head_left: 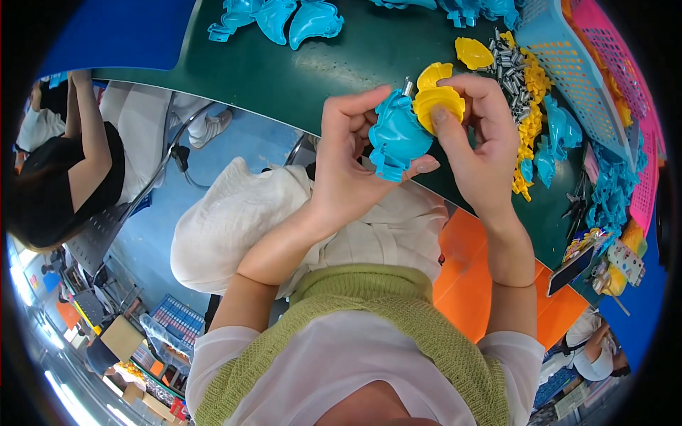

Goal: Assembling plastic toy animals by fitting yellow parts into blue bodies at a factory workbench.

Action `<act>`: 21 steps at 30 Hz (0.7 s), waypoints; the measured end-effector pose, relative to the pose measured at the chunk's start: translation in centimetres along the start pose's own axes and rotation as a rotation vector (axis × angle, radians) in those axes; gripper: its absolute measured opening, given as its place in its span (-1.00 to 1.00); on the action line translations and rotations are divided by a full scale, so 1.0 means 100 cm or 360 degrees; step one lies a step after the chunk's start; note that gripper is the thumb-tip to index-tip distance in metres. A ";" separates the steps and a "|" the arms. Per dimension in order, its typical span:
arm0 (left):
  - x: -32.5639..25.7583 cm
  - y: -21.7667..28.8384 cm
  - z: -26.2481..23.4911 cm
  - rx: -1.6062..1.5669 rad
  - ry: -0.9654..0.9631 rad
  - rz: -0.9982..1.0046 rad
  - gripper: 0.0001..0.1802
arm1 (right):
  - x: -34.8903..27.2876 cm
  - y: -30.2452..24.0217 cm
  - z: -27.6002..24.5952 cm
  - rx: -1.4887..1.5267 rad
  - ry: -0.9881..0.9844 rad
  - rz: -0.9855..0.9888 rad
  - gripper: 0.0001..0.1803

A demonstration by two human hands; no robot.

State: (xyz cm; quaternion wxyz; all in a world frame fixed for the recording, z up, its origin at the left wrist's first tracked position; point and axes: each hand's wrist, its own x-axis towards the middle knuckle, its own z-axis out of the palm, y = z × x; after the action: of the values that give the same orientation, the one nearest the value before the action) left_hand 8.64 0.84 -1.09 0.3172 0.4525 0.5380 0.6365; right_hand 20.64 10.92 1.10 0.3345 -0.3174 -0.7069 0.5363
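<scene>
Between the fingers and thumb of my left hand [341, 153] is a blue plastic shell part [400, 131], rounded, with a tabbed lower end. A small metal pin [407, 86] sticks up from its top. My right hand [483, 135] pinches a yellow plastic piece [439, 108], thumb on its front, right against the blue part's upper right side. Behind that piece, a second yellow curved part [435, 74] shows; whether the two are joined I cannot tell. Both hands are held over the near edge of the green table [270, 85].
Right of my hands lie a heap of metal pins [509, 67], small yellow parts [531, 128] and blue parts [561, 128]. Beyond stand a light blue basket [568, 71] and a pink basket [643, 184]. A phone [570, 271] is at the right edge. More blue shells [315, 23] lie far left. Another person [78, 163] sits left.
</scene>
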 end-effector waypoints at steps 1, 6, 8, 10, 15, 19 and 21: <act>0.000 0.000 0.000 -0.0001 -0.0001 0.0000 -0.19 | 0.000 0.001 0.001 -0.0066 0.0012 -0.0034 -0.80; -0.001 -0.004 -0.002 0.0107 0.0021 0.0014 -0.17 | -0.002 -0.001 0.006 -0.0220 0.0074 -0.0145 -0.81; -0.001 -0.005 -0.004 0.0095 0.0022 0.0000 -0.18 | -0.002 -0.002 0.006 -0.0283 0.0069 -0.0188 -0.82; -0.002 -0.006 -0.005 0.0084 0.0024 -0.0015 -0.18 | -0.003 -0.003 0.006 -0.0388 0.0067 -0.0151 -0.82; -0.002 -0.006 -0.004 0.0051 0.0022 -0.0129 -0.19 | -0.005 0.000 0.001 -0.0542 -0.0061 -0.0254 -0.80; -0.001 -0.002 -0.003 0.0098 0.0043 -0.0158 -0.19 | -0.005 0.002 -0.001 -0.0566 -0.0080 -0.0290 -0.81; -0.001 -0.002 -0.004 0.0037 0.0047 -0.0221 -0.19 | -0.003 -0.002 -0.002 -0.0547 -0.0064 -0.0264 -0.81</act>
State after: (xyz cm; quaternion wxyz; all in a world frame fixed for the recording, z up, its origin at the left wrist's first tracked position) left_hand 8.26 0.63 -1.26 0.3475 0.4083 0.5801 0.6132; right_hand 20.97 10.74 1.30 0.3042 -0.2996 -0.8185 0.3844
